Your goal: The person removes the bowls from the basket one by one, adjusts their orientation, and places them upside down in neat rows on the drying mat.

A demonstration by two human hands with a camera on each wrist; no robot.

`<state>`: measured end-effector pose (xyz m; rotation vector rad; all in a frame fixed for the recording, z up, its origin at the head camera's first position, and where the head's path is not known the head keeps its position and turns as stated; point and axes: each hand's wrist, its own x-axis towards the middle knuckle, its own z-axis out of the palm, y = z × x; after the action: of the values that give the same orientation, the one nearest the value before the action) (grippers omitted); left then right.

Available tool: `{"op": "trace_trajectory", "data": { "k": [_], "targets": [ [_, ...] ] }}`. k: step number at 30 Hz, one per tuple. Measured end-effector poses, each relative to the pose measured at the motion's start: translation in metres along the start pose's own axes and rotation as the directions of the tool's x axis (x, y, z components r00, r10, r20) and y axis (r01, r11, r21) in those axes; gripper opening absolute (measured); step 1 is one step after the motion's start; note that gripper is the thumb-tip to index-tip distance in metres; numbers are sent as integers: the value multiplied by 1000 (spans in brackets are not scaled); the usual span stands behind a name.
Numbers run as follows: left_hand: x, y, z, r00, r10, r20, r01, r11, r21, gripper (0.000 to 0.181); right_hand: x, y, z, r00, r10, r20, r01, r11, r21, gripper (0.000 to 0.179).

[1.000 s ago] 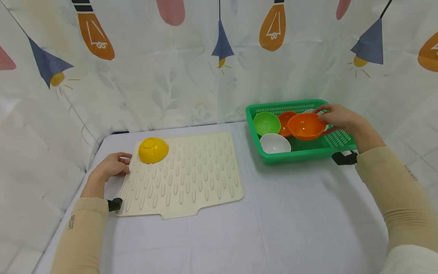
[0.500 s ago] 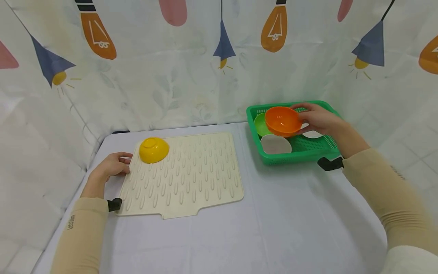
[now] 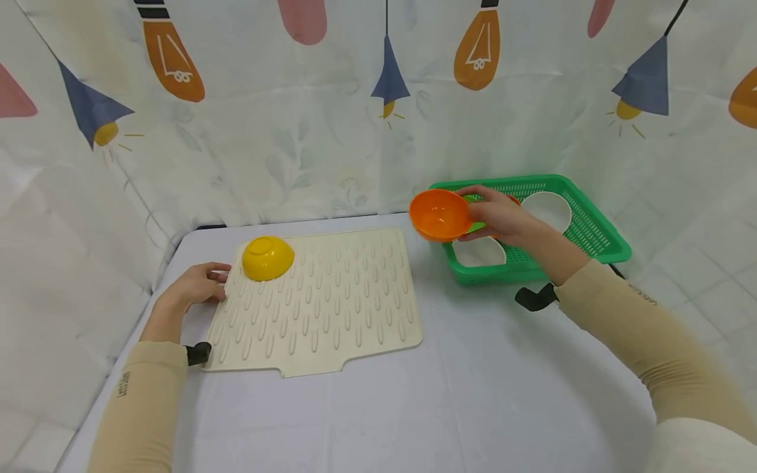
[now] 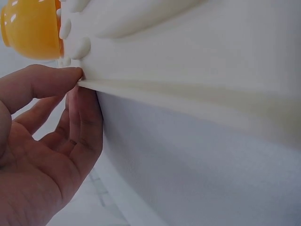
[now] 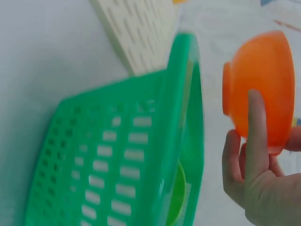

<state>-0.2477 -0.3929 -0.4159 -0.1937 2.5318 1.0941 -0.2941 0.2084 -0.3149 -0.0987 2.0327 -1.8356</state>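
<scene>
My right hand (image 3: 503,215) pinches an orange bowl (image 3: 436,215) by its rim, opening up, above the left end of the green basket (image 3: 479,276). In the right wrist view, fingers lie along the outside of that bowl. At the left, my left hand (image 3: 195,286) pinches the side edge of a cream draining mat (image 3: 331,295). The left wrist view shows the thumb (image 4: 56,79) on top of the mat's edge and the fingers beneath. A yellow bowl (image 3: 268,258) sits upside down at the mat's far left corner.
Inside the basket are a white bowl (image 3: 479,251) in front, another white bowl (image 3: 547,209) further right, and a green bowl (image 5: 178,195). A bit of red-orange shows behind my right hand. A patterned curtain (image 3: 331,131) hangs behind the table (image 3: 378,420).
My right hand has carried the orange bowl leftward, from over the basket's middle to past its left end. My left hand and the yellow bowl stay in place.
</scene>
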Motion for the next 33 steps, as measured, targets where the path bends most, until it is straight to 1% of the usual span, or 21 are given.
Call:
{"op": "trace_trajectory", "data": {
  "k": [4, 7, 12, 15, 19, 22, 26, 33],
  "targets": [
    [1, -2, 1, 1000, 0, -4, 0, 1000, 2, 80, 3, 5, 23, 1000, -16, 5, 16, 1000, 9, 49],
    [0, -2, 2, 1000, -5, -2, 5, 1000, -5, 80, 5, 10, 39, 1000, -14, 11, 14, 1000, 19, 52],
    [-1, -7, 3, 1000, -3, 9, 3, 1000, -8, 78, 6, 21, 63, 999, -16, 45, 14, 999, 42, 52],
    [-1, -8, 2, 1000, 9, 14, -8, 1000, -9, 78, 5, 27, 76, 998, -12, 66, 10, 999, 30, 51],
    [-3, -6, 1, 1000, 20, 16, -20, 1000, -2, 78, 7, 31, 96, 998, 12, 68, -11, 1000, -19, 51],
    [-4, -5, 0, 999, 28, 15, -28, 1000, 8, 77, 12, 36, 109, 997, 38, 69, -36, 999, -30, 50],
    [-6, -3, 2, 999, 33, 16, -33, 999, 4, 77, 17, 44, 118, 995, 62, 77, -61, 998, -9, 51],
    [-9, -1, 1, 999, 30, 20, -30, 1000, 8, 77, 15, 51, 121, 995, 59, 83, -61, 998, 29, 53]
  ]
}}
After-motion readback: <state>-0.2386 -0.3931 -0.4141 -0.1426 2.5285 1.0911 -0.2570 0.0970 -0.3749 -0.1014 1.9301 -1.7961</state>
